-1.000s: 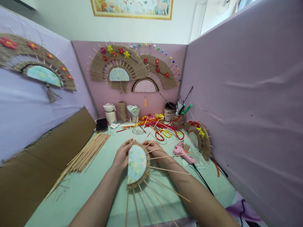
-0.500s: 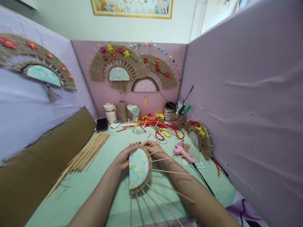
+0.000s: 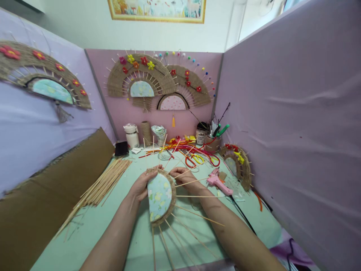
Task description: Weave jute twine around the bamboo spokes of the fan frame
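My left hand is closed on the upper end of a half-round fan base, thumb on the front and fingers behind. Pale floral cloth covers the base, and brown twine is wound along its curved rim. Thin wooden sticks fan out from that rim, upward, to the right and downward. At the upper right of the rim my right hand is closed in a pinch between the sticks, on the twine; the strand between the fingertips is hard to see. The base is held tilted above the table, its straight edge to the left.
A bundle of sticks and a brown board lie left. Behind are a twine spool, red-handled scissors and coloured pipe cleaners. A pink glue gun with a black cord lies right, near a small finished fan.
Both hands and the fan base have shifted slightly left and up. The base has turned a little, so its sticks point at new angles. My right hand still pinches at the rim.
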### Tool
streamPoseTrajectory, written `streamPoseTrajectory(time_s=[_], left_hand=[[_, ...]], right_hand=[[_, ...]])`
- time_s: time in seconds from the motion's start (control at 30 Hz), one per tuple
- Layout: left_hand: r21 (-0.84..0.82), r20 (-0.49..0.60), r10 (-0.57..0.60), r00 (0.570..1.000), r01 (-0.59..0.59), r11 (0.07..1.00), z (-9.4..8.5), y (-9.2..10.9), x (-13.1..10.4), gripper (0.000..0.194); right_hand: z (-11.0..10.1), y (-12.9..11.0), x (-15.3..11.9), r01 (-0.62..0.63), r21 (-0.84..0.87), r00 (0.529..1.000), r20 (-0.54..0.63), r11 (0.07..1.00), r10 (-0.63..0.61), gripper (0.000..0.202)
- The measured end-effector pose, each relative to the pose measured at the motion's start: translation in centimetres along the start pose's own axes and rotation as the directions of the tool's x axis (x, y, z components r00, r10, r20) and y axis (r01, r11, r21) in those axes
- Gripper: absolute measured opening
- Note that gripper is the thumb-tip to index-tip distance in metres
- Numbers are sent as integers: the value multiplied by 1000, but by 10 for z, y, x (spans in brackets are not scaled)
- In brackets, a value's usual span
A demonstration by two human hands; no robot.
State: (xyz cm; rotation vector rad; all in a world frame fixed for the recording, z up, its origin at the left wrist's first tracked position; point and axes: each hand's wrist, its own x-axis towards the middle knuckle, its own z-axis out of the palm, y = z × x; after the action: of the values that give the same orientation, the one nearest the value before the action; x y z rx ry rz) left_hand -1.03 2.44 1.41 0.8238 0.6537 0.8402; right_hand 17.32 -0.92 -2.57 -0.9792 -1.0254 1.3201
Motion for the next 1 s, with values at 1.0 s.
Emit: streamPoseTrajectory(time_s=[1.0], left_hand=[[54,8,-113,994,112,992,5,1,-3,35]], right_hand=[[-66,-48,0,124,614,992,-47,779,-121,22]])
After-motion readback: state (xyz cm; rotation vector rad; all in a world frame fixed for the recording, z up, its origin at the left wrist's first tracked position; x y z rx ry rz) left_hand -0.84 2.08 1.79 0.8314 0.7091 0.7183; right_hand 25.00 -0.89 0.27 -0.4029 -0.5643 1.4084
